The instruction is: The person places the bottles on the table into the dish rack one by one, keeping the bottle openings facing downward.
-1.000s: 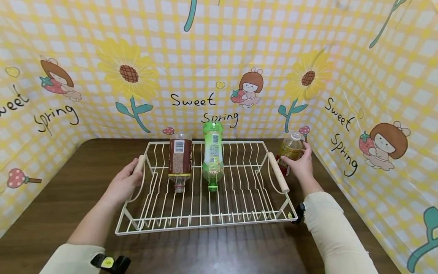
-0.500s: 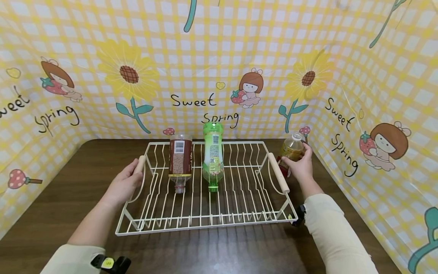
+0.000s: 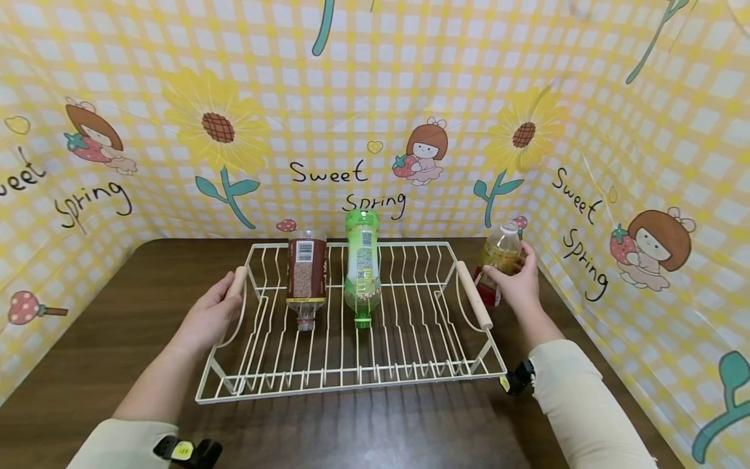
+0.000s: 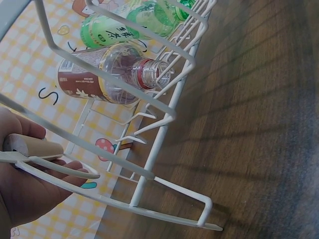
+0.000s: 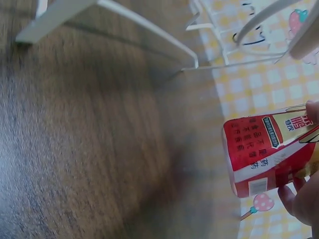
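A white wire dish rack (image 3: 351,385) with wooden handles stands on the table. My left hand (image 3: 213,316) grips its left handle (image 3: 237,282), fingers curled round the wood in the left wrist view. To the rack's right, my right hand (image 3: 518,283) holds a clear, capless bottle (image 3: 501,246) with a red and gold label (image 5: 269,149), thumb on the near side. Part of the label is hidden by the fingers. On the rack lie a bottle with a brown label (image 3: 306,270) and a green tea bottle (image 3: 362,267), both with necks toward me.
The rack's right handle (image 3: 474,295) lies between the rack wires and my right hand. A yellow checked cloth (image 3: 375,98) hangs behind and at both sides of the dark wooden table (image 3: 375,436).
My right hand and its bottle have shifted slightly right and up, and more of the red label shows. My left hand stays on the handle. The head view has turned a little.
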